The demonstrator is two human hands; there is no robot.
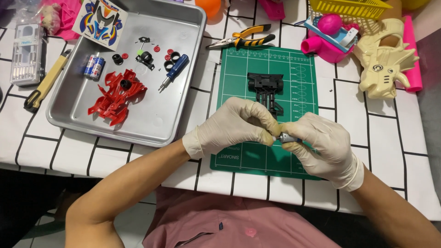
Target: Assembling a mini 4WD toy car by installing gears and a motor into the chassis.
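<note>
The left hand and right hand both pinch a small silver motor above the green mat; slippery gloves could let it drop — it might roll off the desk.

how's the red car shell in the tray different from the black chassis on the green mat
The red car shell lies in the metal tray, at an angle; the black chassis lies on the green cutting mat, roughly square to its grid. The shell is bright red and looks larger and more spread out; the chassis is black and compact. The chassis lies just beyond both gloved hands; the shell lies far off to their left. Both are plastic toy car parts, and neither is held.
</note>
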